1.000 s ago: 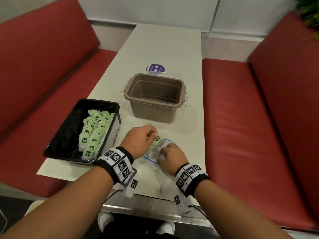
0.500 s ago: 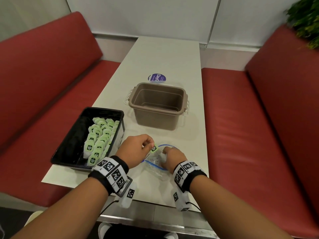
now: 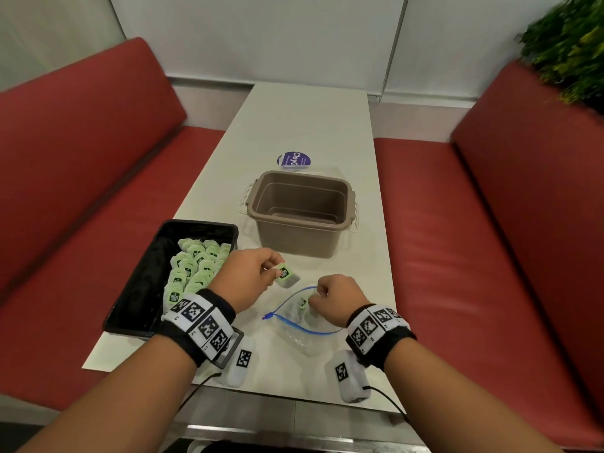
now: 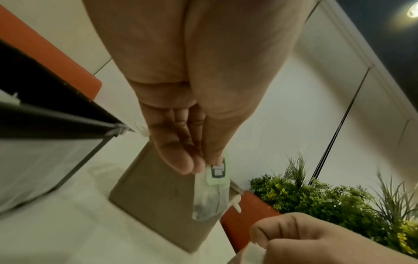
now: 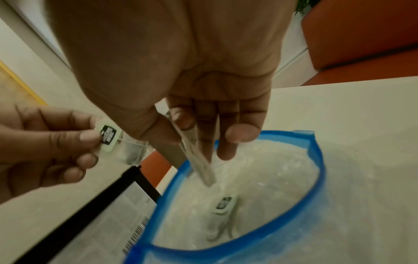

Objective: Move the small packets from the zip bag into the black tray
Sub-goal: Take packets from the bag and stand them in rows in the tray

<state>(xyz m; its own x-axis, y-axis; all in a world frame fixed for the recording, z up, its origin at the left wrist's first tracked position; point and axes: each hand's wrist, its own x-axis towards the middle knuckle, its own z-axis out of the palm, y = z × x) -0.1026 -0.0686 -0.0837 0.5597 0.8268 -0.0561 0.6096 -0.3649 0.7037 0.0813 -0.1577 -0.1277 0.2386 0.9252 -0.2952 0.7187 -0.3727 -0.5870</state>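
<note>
My left hand pinches a small clear packet with a green label just above the table, between the black tray and the zip bag. The left wrist view shows that packet hanging from my left hand. My right hand is at the bag's open blue-rimmed mouth. There my right hand pinches a second packet, seen edge-on. Another packet lies inside the bag. Several green-labelled packets fill the tray's right side.
A brown plastic bin stands behind my hands, with a purple round sticker beyond it. The narrow white table runs between two red benches. A green plant sits at the far right.
My left hand has drawn its packet up and left, away from the bag's mouth. My right hand stayed at the bag. The head view has tilted upward.
</note>
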